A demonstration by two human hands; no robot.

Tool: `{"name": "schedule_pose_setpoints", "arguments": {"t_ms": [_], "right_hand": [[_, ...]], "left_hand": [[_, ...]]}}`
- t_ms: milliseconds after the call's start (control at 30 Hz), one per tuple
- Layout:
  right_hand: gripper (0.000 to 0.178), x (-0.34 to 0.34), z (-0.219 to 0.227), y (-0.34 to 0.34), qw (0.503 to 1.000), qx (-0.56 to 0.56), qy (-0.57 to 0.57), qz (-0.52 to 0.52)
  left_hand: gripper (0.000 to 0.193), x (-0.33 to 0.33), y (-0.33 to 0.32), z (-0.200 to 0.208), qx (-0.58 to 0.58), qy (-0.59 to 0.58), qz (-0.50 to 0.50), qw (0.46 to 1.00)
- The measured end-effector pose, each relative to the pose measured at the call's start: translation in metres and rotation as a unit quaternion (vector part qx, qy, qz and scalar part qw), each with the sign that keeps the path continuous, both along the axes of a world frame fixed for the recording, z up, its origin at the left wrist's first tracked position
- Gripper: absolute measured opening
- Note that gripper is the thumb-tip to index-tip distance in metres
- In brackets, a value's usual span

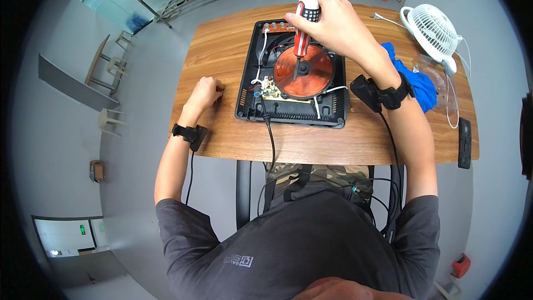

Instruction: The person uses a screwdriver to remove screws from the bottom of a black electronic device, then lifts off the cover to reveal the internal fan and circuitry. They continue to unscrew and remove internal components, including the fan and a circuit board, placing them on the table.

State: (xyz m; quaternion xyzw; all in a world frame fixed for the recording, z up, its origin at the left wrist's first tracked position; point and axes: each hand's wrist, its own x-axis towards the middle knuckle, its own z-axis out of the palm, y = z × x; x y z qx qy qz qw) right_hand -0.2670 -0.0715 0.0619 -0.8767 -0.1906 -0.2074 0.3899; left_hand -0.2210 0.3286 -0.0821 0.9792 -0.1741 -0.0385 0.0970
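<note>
My right hand (338, 25) is wrapped round the top of a screwdriver (301, 41) with a red, white and black handle. Its shaft points down over the middle of a round copper coil (319, 75); whether the tip touches anything is hard to see. The coil sits inside the black base of an opened induction cooker (333, 114), with a small circuit board (271, 88) and white wires beside it. To the left of the base, my left hand (204, 94) rests on the wooden table with its fingers curled in, hiding whatever they may hold.
At the table's right stand a white fan (433, 28), a crumpled blue cloth (419, 86), clear plastic (441, 78) and a dark strip-shaped object (464, 143). A black cord (272, 139) hangs from the base over the table's (222, 139) near edge. Straps with black devices circle both wrists.
</note>
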Motion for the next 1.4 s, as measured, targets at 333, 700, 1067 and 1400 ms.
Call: {"name": "schedule_pose_setpoints", "arguments": {"t_ms": [333, 700, 1067, 1400], "right_hand": [[0.045, 0.009, -0.007, 0.008, 0.999, 0.03, -0.005, 0.018], [0.043, 0.003, 0.001, 0.016, 0.999, 0.04, -0.035, 0.009], [0.042, 0.007, -0.026, 0.023, 0.999, 0.046, -0.01, 0.016], [0.041, 0.004, -0.026, 0.021, 0.997, 0.069, 0.005, 0.025]], "left_hand": [[0.021, -0.019, -0.09, 0.067, -0.062, -0.002, -0.089, 0.994], [0.016, -0.017, -0.124, 0.052, -0.047, -0.02, -0.178, 0.983], [0.012, -0.008, -0.128, 0.038, -0.061, 0.0, -0.184, 0.981], [0.013, -0.012, -0.128, 0.039, -0.051, 0.005, -0.189, 0.981]]}}
